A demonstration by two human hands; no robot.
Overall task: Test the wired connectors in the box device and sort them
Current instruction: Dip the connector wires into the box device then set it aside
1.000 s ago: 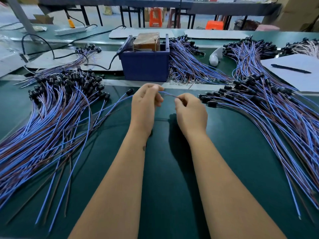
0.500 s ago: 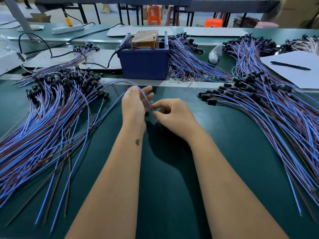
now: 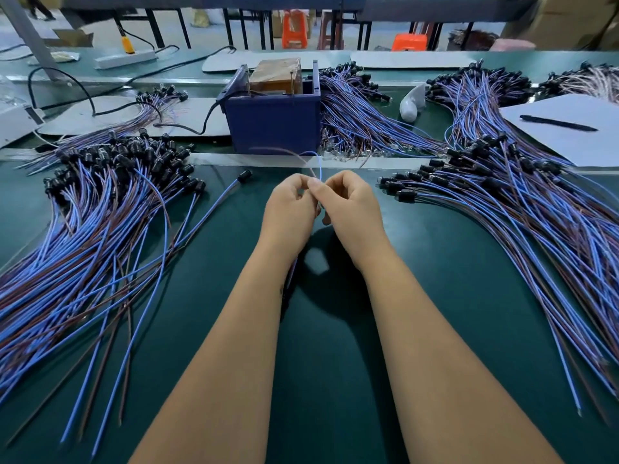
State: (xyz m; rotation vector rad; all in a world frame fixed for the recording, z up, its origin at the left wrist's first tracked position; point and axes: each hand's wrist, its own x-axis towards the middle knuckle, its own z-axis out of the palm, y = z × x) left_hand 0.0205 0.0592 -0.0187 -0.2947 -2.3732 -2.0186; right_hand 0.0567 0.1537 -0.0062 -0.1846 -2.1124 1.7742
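While both hands meet over the green table (image 3: pixel 335 363), one wired connector's leads (image 3: pixel 316 164), a blue and a brown, are pinched between them: left hand (image 3: pixel 289 212) and right hand (image 3: pixel 351 209) each have fingers curled tight on the wires, which arc up toward the blue box device (image 3: pixel 273 123). One loose connector (image 3: pixel 244 175) is noted beside the left pile (image 3: pixel 100 209); a right pile (image 3: pixel 519 195) and two more behind the box are counted. One pen (image 3: pixel 557 123) lies on paper (image 3: pixel 569 135). No legible writing is made out.
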